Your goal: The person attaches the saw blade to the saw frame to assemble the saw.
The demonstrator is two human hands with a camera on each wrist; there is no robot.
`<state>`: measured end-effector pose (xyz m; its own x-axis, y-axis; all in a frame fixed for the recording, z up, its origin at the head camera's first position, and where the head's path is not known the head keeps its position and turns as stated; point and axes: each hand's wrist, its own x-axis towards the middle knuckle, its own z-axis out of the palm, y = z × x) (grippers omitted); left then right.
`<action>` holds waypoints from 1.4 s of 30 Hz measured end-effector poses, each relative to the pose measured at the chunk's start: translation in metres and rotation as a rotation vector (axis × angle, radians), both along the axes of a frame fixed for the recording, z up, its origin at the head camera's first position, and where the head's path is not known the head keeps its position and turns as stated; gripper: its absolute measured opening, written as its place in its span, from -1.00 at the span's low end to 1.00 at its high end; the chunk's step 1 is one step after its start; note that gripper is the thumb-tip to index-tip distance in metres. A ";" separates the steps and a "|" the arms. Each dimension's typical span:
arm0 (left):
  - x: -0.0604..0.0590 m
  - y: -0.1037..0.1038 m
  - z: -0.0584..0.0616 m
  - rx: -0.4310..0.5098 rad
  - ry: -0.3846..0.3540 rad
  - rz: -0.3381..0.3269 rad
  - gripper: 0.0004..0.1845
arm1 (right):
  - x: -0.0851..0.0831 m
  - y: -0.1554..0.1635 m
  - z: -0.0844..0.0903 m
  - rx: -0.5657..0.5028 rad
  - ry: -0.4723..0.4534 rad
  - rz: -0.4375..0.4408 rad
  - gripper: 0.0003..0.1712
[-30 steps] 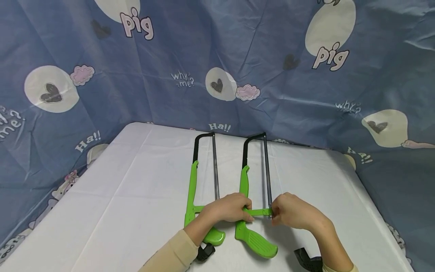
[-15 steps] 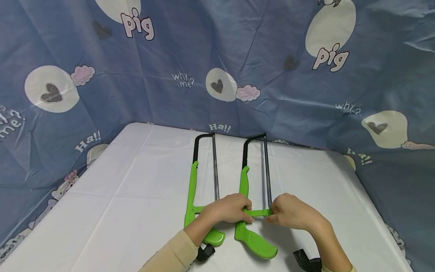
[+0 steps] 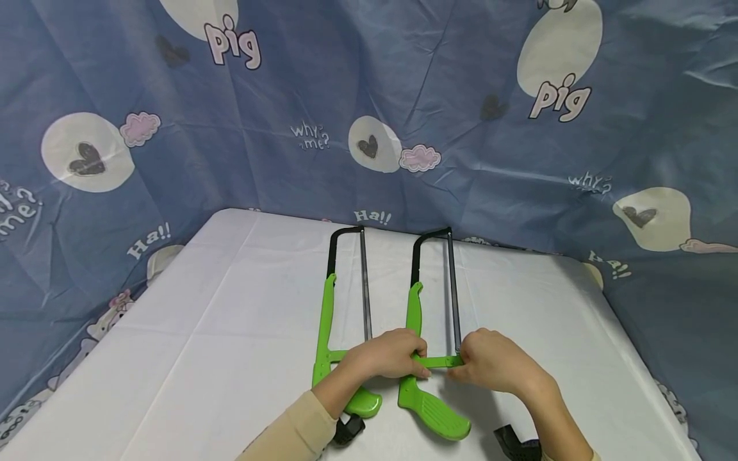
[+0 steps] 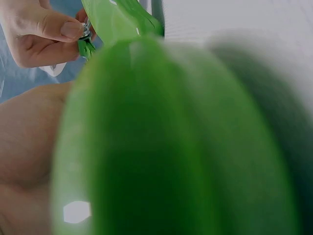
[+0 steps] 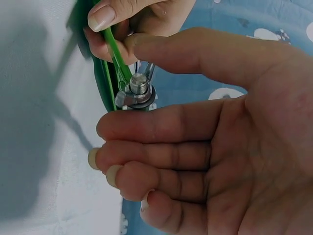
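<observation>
Two hacksaws with green handles and black front bows lie side by side on a white cloth. On the right-hand hacksaw [image 3: 435, 410], my left hand [image 3: 389, 353] grips the green frame where the short crossbar meets it. My right hand [image 3: 498, 362] is at the near end of that saw's blade. Its thumb and forefinger hold a metal wing nut [image 5: 139, 93] on a threaded bolt at the crossbar's end; the other fingers curl below. The left-hand hacksaw [image 3: 325, 314] lies partly under my left forearm. A blurred green handle [image 4: 146, 147] fills much of the left wrist view.
The white cloth [image 3: 230, 358] covers the table, with a blue printed curtain [image 3: 288, 173] behind its far edge. Black wrist mounts [image 3: 348, 430] show below both wrists. The two bows reach close to the far edge.
My right hand has turned and shifted slightly at the wing nut, its wrist dropping a little. My left hand and both hacksaws stay in place.
</observation>
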<state>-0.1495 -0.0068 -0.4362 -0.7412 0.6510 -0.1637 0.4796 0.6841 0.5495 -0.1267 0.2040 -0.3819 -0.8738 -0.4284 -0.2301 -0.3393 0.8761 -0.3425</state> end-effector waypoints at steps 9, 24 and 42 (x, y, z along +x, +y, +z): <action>0.000 0.000 -0.001 0.005 0.011 -0.002 -0.74 | -0.001 0.001 -0.001 0.009 -0.011 -0.008 -0.54; -0.001 0.000 -0.002 0.012 0.006 -0.001 -0.73 | -0.001 0.004 0.001 -0.033 -0.021 0.059 -0.56; -0.002 -0.001 -0.004 0.017 0.010 -0.011 -0.71 | -0.004 0.013 0.003 -0.076 -0.103 0.143 -0.66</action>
